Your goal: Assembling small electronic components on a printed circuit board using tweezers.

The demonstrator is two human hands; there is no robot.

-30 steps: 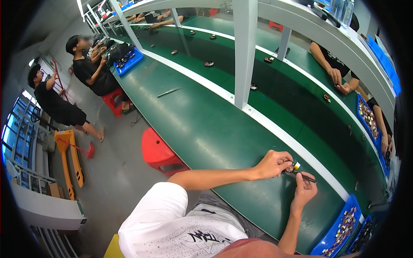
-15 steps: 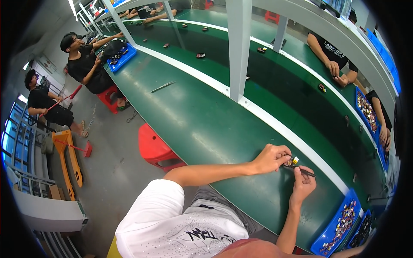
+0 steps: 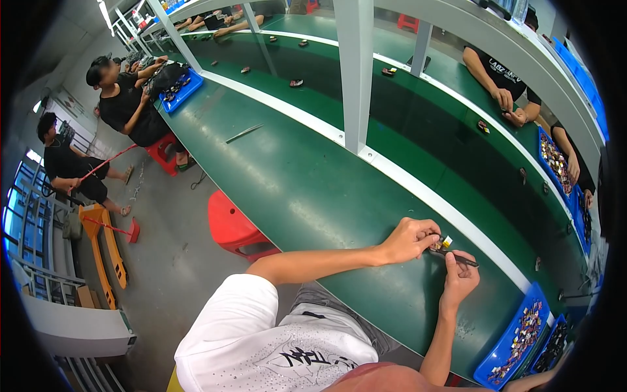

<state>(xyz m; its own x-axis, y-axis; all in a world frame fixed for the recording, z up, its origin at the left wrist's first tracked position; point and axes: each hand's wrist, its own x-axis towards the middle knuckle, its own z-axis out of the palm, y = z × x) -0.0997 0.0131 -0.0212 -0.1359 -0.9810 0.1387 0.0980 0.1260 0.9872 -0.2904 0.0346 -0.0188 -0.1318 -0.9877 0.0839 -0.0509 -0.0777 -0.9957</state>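
One part [image 3: 446,242] (yellow-and-white end), pinched in left fingers [image 3: 428,228], projecting past their tips; one dark tool [image 3: 466,260], clasped by right fingers [image 3: 450,264].

The surface [image 3: 294,189] is green, its far-edge strip [image 3: 418,193] white. Near that edge the part [image 3: 447,242] shows yellow and white, the tool [image 3: 465,260] black. At the right end the tray [image 3: 535,293] is blue; by the near edge the stool [image 3: 228,219] is red.
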